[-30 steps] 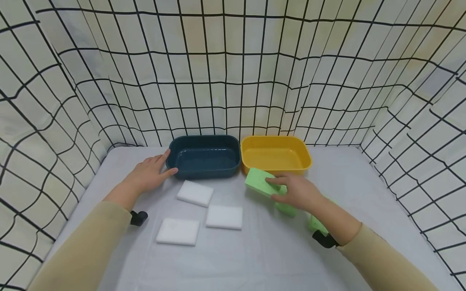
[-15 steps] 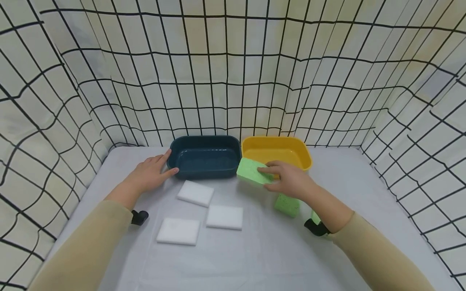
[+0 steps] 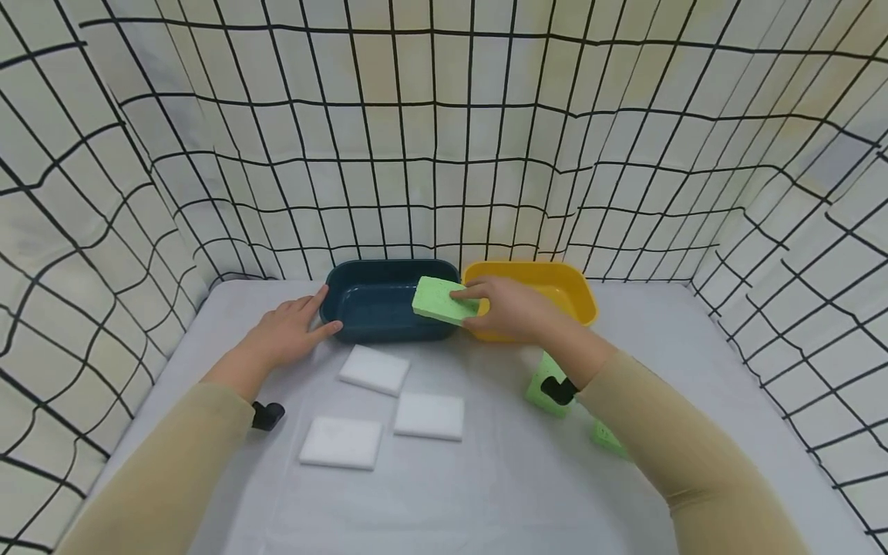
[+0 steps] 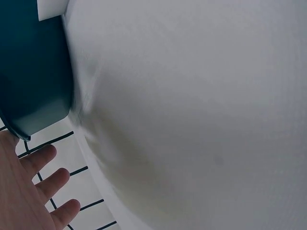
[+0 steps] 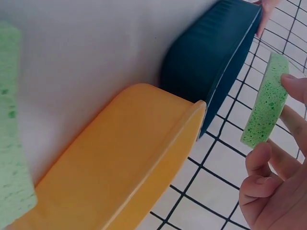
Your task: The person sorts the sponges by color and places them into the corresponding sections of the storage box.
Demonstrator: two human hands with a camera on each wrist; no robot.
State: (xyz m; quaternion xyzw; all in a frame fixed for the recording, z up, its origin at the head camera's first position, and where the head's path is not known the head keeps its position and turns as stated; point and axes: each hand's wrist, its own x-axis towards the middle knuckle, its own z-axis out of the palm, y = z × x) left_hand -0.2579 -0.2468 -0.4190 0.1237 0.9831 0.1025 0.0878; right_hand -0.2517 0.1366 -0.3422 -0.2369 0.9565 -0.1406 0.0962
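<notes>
Green sponge (image 3: pixel 437 299): hung above the right end of the blue tub (image 3: pixel 368 301), carried left from the near-left corner of the yellow tub (image 3: pixel 572 291) half a second earlier.
Long axis: ran roughly left to right, free end pointing left.
Right hand (image 3: pixel 506 310): pinched the sponge between thumb and fingers.
Left hand (image 3: pixel 287 333): unmoved, fingers spread, touched the blue tub's left end.

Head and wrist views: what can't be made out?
Head view: the right hand covers part of the yellow rectangular tray.
Head view: the right tan sleeve hides part of the rightmost green rectangular sponge.
Left wrist view: frame edges cut off the dark-blue rectangular tray and left hand.
Right wrist view: another green sponge is blurred, cut off by the edge.
</notes>
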